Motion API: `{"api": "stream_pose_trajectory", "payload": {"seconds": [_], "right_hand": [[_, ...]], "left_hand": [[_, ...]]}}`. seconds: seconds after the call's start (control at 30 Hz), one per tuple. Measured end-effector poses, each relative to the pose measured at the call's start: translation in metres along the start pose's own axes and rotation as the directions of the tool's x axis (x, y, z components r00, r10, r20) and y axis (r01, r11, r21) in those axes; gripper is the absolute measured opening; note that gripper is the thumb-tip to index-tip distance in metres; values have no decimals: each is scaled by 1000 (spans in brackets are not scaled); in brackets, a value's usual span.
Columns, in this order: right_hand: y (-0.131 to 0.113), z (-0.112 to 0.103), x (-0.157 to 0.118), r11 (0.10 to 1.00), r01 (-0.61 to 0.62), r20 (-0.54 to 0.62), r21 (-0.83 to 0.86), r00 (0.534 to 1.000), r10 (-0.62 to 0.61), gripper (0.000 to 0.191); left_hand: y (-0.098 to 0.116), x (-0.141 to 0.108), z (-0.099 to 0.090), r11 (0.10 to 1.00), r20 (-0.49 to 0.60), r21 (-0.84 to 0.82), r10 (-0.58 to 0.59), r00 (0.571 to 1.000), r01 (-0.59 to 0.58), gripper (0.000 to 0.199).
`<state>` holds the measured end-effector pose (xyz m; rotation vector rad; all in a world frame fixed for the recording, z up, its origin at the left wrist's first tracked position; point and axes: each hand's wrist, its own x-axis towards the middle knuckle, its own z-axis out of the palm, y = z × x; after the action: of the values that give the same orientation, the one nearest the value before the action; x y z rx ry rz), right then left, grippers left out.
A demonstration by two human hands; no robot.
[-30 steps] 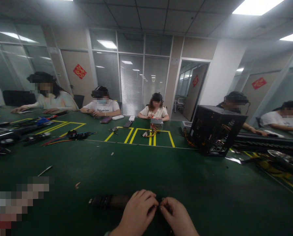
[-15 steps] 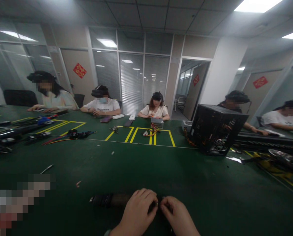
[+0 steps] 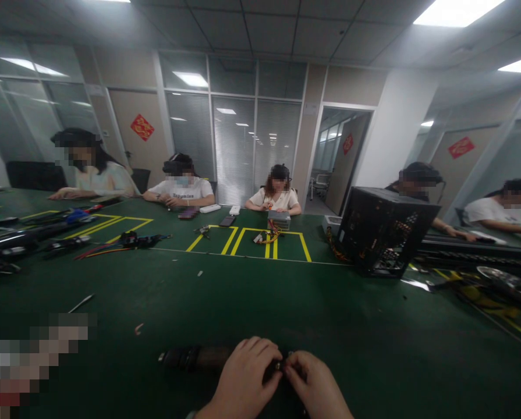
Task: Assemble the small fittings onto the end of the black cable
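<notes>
A long dark cylinder-shaped tool (image 3: 210, 358) with a metal tip lies on the green table at the lower middle. My left hand (image 3: 249, 372) curls over its right part, fingers closed round it, and hides much of that end. A tiny shiny piece (image 3: 278, 365) shows by the left thumb. Close beside it, my right hand (image 3: 315, 378) is closed in a pinch at the tool's right end. What the right fingertips hold is too small and too covered to make out.
A black computer case (image 3: 385, 230) stands at the right. Across the table are a power supply (image 3: 279, 220) with wires and several seated people. Cable bundles (image 3: 133, 240) lie at the left, a thin light stick (image 3: 82, 302) nearer. A co-worker's blurred arm (image 3: 46, 355) enters at lower left.
My right hand has shifted very slightly left, toward my left hand. The left hand and the dark tool look almost unmoved; the view has tilted a touch.
</notes>
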<state>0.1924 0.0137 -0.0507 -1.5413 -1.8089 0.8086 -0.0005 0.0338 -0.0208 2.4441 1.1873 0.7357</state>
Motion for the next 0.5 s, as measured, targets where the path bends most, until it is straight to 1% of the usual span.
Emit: {"api": "stream_pose_trajectory", "payload": {"seconds": [0.17,0.33,0.43,0.5], "right_hand": [[0,-1,0,1000,-1,13,-7,1000,1,13],[1,-1,1,1000,14,2,-15,1000,-14,12],[-1,-1,1,1000,11,6,-13,1000,-11,12],[-2,-2,0,1000,7,9,-11,1000,-7,12]], "left_hand": [[-1,0,1,1000,9,7,9,1000,-10,12],[-3,1,3,1000,20,14,23,1000,-23,12],[-1,1,2,1000,15,19,3,1000,-3,12],[0,0,1,1000,8,20,-17,1000,17,17]]}}
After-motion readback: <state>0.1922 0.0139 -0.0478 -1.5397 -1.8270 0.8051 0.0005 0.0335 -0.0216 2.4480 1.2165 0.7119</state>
